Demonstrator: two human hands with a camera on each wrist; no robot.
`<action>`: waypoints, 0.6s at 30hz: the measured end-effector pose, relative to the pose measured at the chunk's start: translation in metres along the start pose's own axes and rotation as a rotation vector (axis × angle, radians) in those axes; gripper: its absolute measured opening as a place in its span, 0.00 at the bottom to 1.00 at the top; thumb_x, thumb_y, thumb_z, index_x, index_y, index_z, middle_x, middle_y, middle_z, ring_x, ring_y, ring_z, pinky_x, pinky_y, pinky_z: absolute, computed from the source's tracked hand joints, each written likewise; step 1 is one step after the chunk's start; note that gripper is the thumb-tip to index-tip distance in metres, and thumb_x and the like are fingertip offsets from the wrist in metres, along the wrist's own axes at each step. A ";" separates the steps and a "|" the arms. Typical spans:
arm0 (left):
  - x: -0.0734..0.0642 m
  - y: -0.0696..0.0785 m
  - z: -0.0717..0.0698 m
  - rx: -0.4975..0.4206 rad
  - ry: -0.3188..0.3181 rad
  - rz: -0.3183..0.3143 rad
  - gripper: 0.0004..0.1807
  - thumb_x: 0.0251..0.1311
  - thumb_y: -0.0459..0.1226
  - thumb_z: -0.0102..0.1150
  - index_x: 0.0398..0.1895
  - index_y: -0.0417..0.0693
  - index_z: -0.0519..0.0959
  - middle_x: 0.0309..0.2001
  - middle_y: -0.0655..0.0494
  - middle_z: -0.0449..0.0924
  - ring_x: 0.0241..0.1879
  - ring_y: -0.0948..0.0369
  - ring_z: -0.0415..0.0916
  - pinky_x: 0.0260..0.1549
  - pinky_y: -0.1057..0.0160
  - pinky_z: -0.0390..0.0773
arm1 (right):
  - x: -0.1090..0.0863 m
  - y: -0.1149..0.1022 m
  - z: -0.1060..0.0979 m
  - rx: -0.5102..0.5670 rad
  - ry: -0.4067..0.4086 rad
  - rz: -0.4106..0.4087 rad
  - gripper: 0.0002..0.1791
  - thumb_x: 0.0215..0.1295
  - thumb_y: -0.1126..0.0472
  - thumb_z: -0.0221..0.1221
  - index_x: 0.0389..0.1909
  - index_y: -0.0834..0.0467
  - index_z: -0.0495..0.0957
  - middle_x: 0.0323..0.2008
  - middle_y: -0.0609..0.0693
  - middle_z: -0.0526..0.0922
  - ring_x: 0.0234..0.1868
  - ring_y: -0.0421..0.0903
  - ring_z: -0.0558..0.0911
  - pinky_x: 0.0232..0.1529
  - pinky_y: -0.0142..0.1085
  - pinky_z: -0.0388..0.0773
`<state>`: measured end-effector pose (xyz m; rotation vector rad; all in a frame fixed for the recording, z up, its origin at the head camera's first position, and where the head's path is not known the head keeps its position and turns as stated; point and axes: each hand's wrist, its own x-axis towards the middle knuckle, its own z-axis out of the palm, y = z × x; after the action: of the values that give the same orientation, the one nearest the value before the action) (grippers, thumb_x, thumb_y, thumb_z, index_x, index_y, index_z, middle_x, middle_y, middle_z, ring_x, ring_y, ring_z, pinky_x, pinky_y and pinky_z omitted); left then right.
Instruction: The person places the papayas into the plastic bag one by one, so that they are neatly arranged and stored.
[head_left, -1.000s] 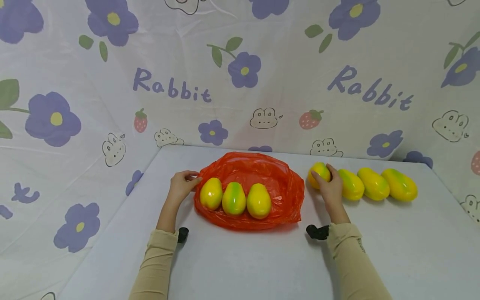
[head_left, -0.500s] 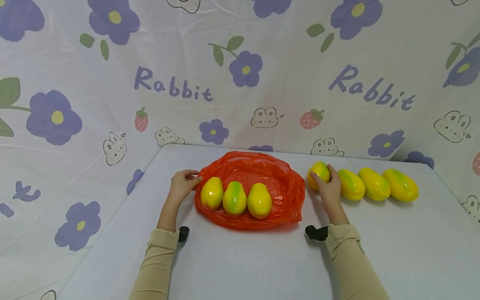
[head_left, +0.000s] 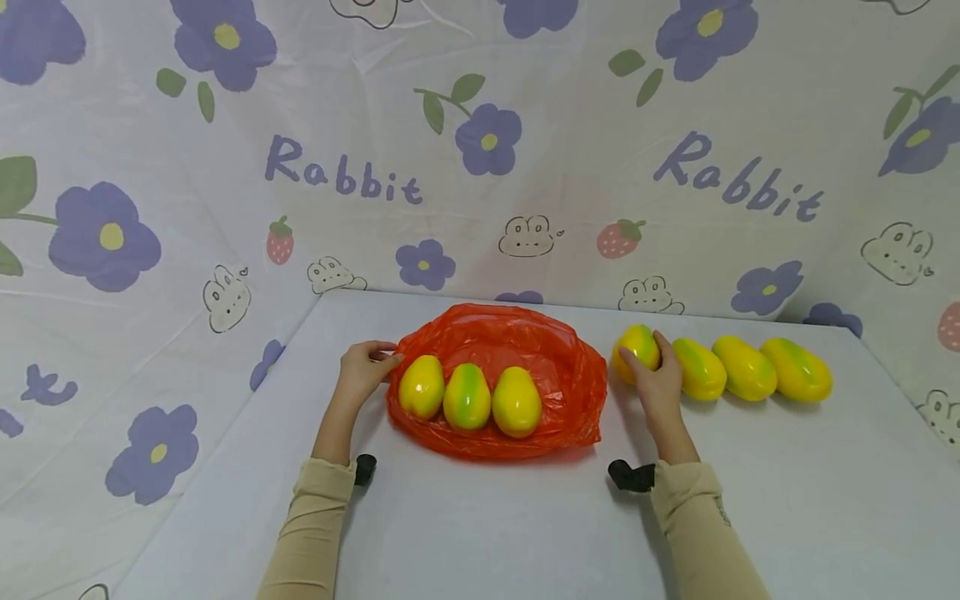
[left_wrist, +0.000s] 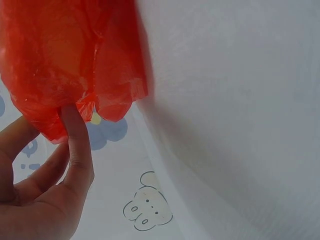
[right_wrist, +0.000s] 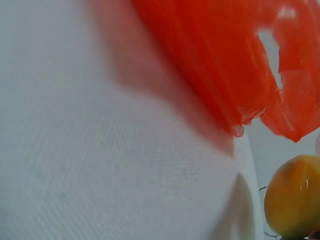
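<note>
A red plastic bag (head_left: 555, 375) lies spread open on the white table with three glossy yellow-green papayas in a row in it, the middle papaya (head_left: 467, 397) showing a green stripe. At its left edge my left hand (head_left: 363, 372) pinches the plastic between thumb and fingers; the left wrist view shows these fingers (left_wrist: 79, 145) on the bag's rim. To the right of the bag my right hand (head_left: 662, 382) grips another papaya (head_left: 633, 350), thumb on the near side and fingers behind. In the right wrist view that papaya (right_wrist: 294, 197) appears at the lower right, and the hand is out of sight.
Three more papayas lie side by side right of my right hand: the nearest papaya (head_left: 701, 369), a middle papaya (head_left: 745, 368) and an outer papaya (head_left: 797, 370). A flower-printed cloth (head_left: 480, 192) hangs behind the white table (head_left: 487, 533). Black wrist mounts (head_left: 632, 476) stick out by both sleeves.
Almost nothing differs. Both hands keep their grips, and the bag and papayas stay in place; the view shifts only slightly.
</note>
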<state>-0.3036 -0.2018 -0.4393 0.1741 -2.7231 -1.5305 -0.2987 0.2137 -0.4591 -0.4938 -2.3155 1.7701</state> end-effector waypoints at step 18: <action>-0.002 0.003 -0.001 0.018 -0.014 -0.005 0.21 0.66 0.39 0.58 0.59 0.38 0.76 0.46 0.39 0.78 0.30 0.60 0.81 0.45 0.57 0.86 | -0.029 -0.016 -0.005 0.020 -0.015 -0.087 0.43 0.66 0.49 0.60 0.77 0.47 0.49 0.77 0.50 0.53 0.76 0.52 0.57 0.77 0.47 0.55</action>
<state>-0.3017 -0.2014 -0.4363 0.1717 -2.7503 -1.5145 -0.2726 0.2033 -0.4405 -0.3719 -2.2905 1.7608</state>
